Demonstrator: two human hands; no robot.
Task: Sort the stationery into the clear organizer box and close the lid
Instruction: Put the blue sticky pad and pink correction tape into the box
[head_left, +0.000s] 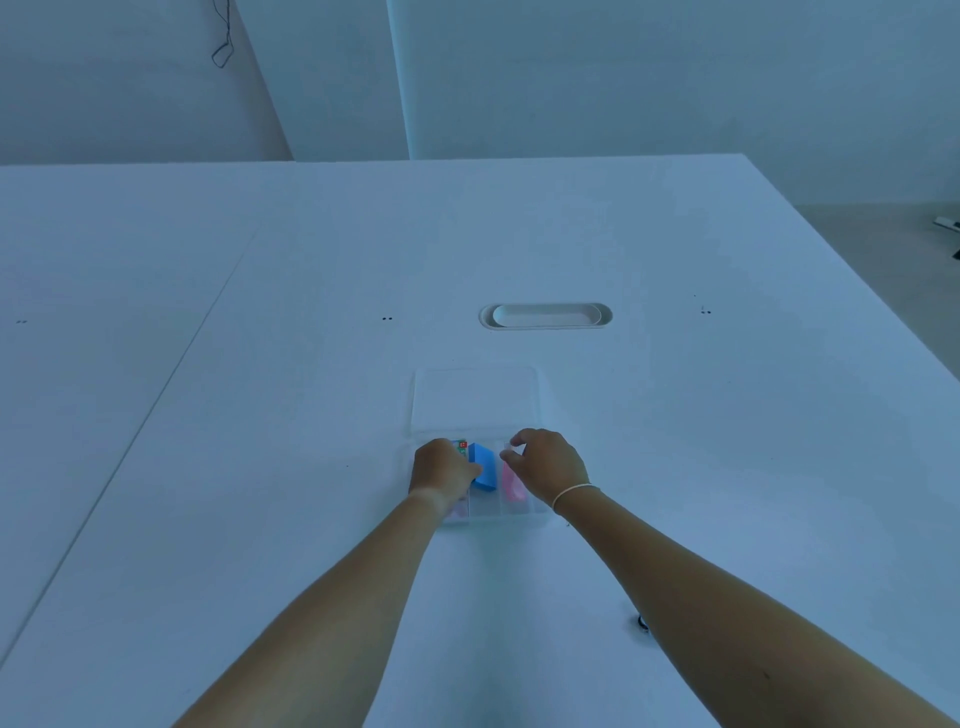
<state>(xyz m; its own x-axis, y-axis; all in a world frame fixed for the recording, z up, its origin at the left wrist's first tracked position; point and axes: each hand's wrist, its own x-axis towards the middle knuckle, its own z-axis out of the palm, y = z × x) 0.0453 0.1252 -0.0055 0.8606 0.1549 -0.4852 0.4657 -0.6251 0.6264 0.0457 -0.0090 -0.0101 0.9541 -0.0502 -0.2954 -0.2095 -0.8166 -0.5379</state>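
1. The white table (260, 415) is smooth and matte, and a thin seam runs along its left part.
2. The left hand (441, 473) lies curled over the left compartments of the clear organizer box (524, 512). It looks as if it is steadying the box or settling a piece. Whether it grips anything, I cannot tell.
3. A blue block (483, 467) with flat faces sits tilted in a middle compartment, just right of that hand.
4. A pale pink item (511, 483) lies lengthwise in the next compartment.
5. The right hand (545, 462) hovers over the right side with its fingertips pinched narrow, perhaps on something small; it is too blurred to say.
6. The transparent lid (475, 397) lies folded open and flat on the far side, so closing is not yet done.
7. Farther off, an oval cable port (545, 316) is recessed into the table.
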